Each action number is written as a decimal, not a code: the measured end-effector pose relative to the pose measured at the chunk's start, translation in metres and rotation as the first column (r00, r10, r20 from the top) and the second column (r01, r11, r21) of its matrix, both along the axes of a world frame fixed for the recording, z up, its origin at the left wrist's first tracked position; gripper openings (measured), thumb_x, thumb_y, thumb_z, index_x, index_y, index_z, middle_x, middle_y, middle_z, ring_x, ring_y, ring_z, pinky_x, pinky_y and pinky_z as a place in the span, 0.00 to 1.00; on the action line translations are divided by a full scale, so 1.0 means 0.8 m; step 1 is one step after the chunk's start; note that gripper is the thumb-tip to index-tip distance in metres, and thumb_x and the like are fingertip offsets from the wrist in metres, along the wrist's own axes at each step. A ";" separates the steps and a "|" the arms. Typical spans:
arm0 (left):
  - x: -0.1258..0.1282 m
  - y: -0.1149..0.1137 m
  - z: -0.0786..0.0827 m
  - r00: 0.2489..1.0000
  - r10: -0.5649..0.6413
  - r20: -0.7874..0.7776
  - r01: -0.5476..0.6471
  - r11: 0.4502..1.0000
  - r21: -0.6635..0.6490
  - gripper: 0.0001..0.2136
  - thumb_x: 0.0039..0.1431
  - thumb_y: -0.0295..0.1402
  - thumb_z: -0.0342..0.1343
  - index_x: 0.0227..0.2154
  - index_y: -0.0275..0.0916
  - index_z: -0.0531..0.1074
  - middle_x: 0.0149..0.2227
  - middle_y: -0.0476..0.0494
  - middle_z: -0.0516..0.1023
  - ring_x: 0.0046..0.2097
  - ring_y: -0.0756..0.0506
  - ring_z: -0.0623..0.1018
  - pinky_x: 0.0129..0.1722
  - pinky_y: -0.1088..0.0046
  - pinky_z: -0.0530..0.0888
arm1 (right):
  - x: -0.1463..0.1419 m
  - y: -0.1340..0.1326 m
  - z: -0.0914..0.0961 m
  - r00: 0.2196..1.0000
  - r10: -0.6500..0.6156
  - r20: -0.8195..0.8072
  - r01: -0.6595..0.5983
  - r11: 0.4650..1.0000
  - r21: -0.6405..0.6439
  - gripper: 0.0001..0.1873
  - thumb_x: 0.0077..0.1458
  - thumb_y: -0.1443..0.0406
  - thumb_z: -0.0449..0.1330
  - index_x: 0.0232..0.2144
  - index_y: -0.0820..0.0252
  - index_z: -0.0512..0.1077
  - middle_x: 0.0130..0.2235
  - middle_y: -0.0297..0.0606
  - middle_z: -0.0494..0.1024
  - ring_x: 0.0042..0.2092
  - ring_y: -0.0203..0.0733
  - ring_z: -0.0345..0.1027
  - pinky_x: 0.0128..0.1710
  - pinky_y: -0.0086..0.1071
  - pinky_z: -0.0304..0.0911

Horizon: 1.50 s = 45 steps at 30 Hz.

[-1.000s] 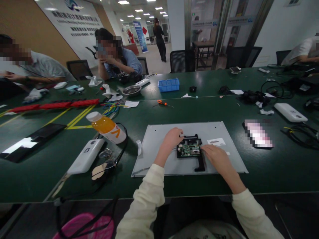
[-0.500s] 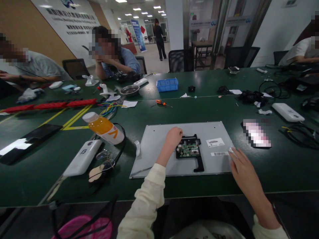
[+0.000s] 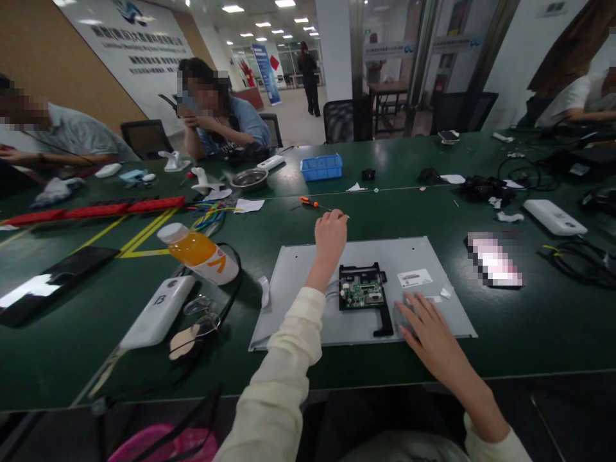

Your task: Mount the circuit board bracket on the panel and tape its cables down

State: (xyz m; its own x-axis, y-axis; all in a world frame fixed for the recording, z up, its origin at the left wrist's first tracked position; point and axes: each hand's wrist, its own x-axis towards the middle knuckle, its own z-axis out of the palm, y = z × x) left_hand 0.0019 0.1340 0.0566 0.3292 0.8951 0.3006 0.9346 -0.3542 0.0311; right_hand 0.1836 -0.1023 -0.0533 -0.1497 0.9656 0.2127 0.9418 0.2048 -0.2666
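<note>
A grey flat panel (image 3: 293, 289) lies on the table in front of me. On its middle sit a black bracket (image 3: 384, 321) and a green circuit board (image 3: 360, 293). My left hand (image 3: 331, 236) is over the panel's far edge, fingers curled together; whatever they may hold is hidden. Just beyond it lies an orange and black screwdriver (image 3: 309, 202), its shaft pointing towards the fingers. My right hand (image 3: 428, 327) is open, fingers spread over the panel's near right part. A small white scrap (image 3: 445, 293) rests beside it, near a white label (image 3: 414, 278).
To the left are an orange juice bottle (image 3: 197, 253), a white power bank (image 3: 158, 312) and glasses (image 3: 202, 317). A phone (image 3: 493, 260) lies right of the panel. Farther back are a blue basket (image 3: 321, 168) and a metal bowl (image 3: 249, 178). Several people are around the table.
My left hand has moved from the bracket's top left corner away from me, towards the screwdriver. My right hand has left the white scrap at the panel's right edge and shifted left.
</note>
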 end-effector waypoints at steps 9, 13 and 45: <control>-0.012 0.005 -0.046 0.998 0.010 -0.057 -0.024 0.966 -0.257 0.22 0.62 0.25 0.40 0.60 0.35 0.58 0.53 0.27 0.69 0.56 0.33 0.67 0.52 0.48 0.63 | -0.005 -0.001 0.008 0.999 -0.012 0.035 0.011 0.999 0.036 0.25 0.62 0.60 0.47 0.61 0.52 0.59 0.65 0.42 0.58 0.66 0.54 0.46 0.60 0.53 0.53; -0.022 -0.010 -0.045 0.995 -0.091 -0.046 0.066 0.919 -0.389 0.23 0.64 0.37 0.44 0.61 0.39 0.56 0.60 0.31 0.64 0.61 0.34 0.63 0.55 0.50 0.63 | -0.005 -0.001 0.006 0.999 -0.010 0.040 0.008 0.999 0.038 0.25 0.62 0.59 0.48 0.61 0.52 0.60 0.65 0.42 0.57 0.66 0.54 0.46 0.60 0.53 0.52; -0.058 -0.057 -0.095 0.981 -0.084 0.176 0.143 0.924 -0.354 0.25 0.66 0.48 0.37 0.62 0.45 0.54 0.65 0.41 0.59 0.66 0.43 0.57 0.64 0.51 0.47 | 0.076 -0.012 -0.012 0.980 -0.161 0.116 0.154 0.986 0.066 0.29 0.63 0.51 0.43 0.61 0.58 0.58 0.63 0.49 0.60 0.64 0.57 0.51 0.58 0.58 0.53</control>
State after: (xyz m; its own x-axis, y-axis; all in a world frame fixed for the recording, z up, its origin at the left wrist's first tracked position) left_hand -0.0446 0.0884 -0.0198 0.4107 0.9116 0.0177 0.8619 -0.3944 0.3188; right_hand 0.2442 -0.1123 -0.0628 -0.0244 0.9662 0.2568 0.9879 0.0626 -0.1417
